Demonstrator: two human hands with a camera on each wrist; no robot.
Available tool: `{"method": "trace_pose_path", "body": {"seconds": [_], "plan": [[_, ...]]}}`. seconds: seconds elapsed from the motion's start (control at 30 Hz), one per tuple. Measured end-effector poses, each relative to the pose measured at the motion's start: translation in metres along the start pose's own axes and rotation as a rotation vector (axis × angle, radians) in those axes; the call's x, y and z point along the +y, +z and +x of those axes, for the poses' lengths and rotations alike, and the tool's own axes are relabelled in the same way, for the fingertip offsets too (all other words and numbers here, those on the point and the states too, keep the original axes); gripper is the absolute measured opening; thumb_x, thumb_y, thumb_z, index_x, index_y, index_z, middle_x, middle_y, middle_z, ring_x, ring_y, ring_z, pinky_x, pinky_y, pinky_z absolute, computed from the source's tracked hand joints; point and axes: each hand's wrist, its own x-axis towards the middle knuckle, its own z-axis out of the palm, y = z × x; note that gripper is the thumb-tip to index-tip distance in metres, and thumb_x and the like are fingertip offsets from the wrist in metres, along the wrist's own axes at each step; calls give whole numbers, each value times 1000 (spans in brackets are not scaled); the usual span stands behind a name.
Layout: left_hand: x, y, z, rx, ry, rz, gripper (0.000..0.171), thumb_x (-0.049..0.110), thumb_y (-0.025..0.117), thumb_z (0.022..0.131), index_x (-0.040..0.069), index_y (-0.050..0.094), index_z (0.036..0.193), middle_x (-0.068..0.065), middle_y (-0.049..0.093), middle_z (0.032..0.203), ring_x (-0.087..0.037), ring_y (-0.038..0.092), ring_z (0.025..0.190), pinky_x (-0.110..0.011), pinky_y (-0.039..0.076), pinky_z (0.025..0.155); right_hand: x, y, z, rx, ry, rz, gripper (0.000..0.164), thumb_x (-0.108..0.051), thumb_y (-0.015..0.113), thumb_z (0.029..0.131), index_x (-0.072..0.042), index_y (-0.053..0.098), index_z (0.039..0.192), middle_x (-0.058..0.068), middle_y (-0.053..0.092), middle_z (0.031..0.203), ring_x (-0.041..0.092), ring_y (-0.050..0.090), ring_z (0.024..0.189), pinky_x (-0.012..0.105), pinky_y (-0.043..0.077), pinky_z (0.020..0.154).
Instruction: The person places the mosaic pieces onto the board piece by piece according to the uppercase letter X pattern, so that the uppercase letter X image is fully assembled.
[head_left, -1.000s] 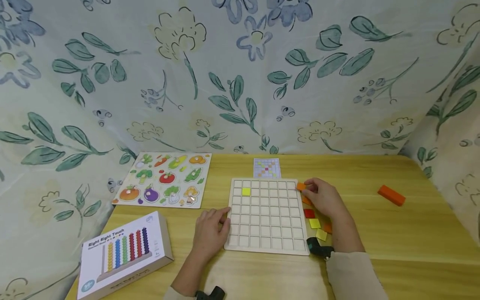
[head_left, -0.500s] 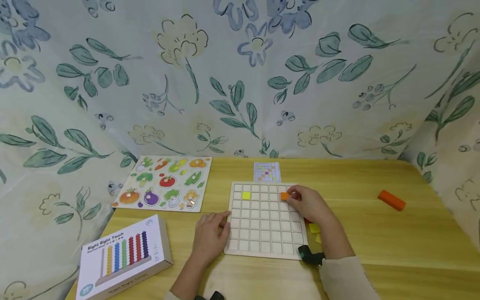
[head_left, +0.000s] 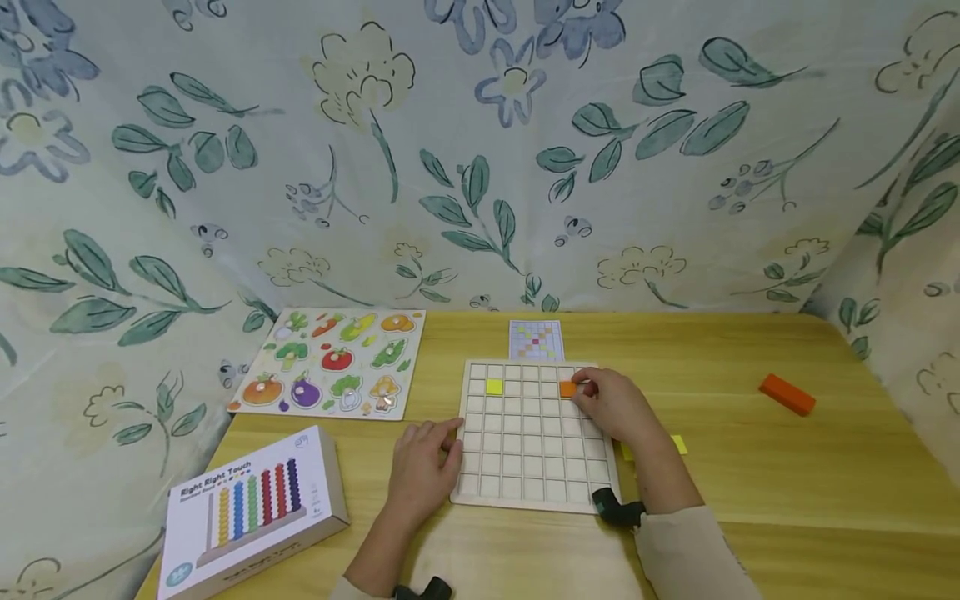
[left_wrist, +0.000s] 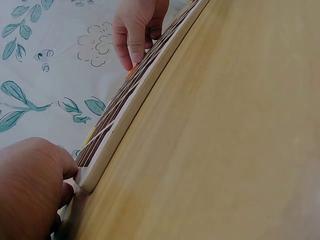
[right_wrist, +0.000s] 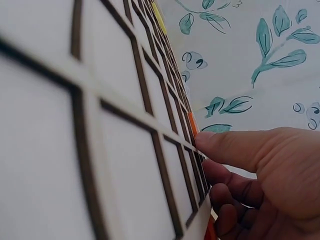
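Note:
A pale square grid board (head_left: pixel 517 454) lies on the table between the hands. My right hand (head_left: pixel 611 404) pinches an orange tile (head_left: pixel 567 389) at a cell near the board's upper right; the right wrist view shows the thumb (right_wrist: pixel 212 142) right against the tile (right_wrist: pixel 193 124), which sits low among the grid lines. A yellow tile (head_left: pixel 495 386) occupies a cell at the upper left. My left hand (head_left: pixel 423 467) rests beside the board's left edge with relaxed fingers, a fingertip touching the edge; the left wrist view shows this hand (left_wrist: pixel 32 185) close up.
Behind the board lies a small pattern card (head_left: pixel 536 340). Loose yellow tiles (head_left: pixel 679 444) lie under and beside the right forearm. An orange block (head_left: pixel 787 394) is far right. To the left are a vegetable puzzle board (head_left: pixel 322 362) and a white toy box (head_left: pixel 251 508).
My right hand has brought the orange tile leftward from beside the board onto its upper-right cells, then stayed nearly still there. My left hand has kept its place at the left edge.

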Motion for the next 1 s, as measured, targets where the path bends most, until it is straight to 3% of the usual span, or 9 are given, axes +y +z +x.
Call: {"method": "trace_pose_path", "body": {"seconds": [0.2,0.43,0.6,0.8,1.0], "plan": [[0,0,2,9,30,0,30,22,70,93,19,74,123,10,64,81,-10,47,78,-30,37,76,7,-12,-4,39,-29,37,36,-24,64,100,-13,63,134,9,65,108,24,57,92,34,48,78],[1,0,2,9,39,4,30,23,70,93,20,74,122,11,65,81,-10,48,78,-29,37,76,23,-36,-17,61,63,97,41,-26,60,103,-15,56,142,14,61,121,28,56,101,32,50,79],[1,1,1,4,37,4,30,22,70,93,20,74,122,11,64,81,-9,47,78,-29,36,76,31,-51,-27,73,74,93,42,-26,58,104,-14,54,144,16,60,125,30,55,102,31,50,76],[1,1,-1,-3,27,5,30,23,70,93,20,74,123,11,64,82,-10,48,79,-30,37,77,43,-61,-35,23,114,82,41,-27,57,104,-14,55,143,18,58,128,32,54,104,33,50,78],[-1,1,-1,2,20,3,31,23,71,93,19,73,123,10,65,82,-11,49,81,-31,38,79,68,-71,-49,-54,146,40,36,-25,64,100,-10,62,133,15,57,114,30,52,98,35,46,78]]}}
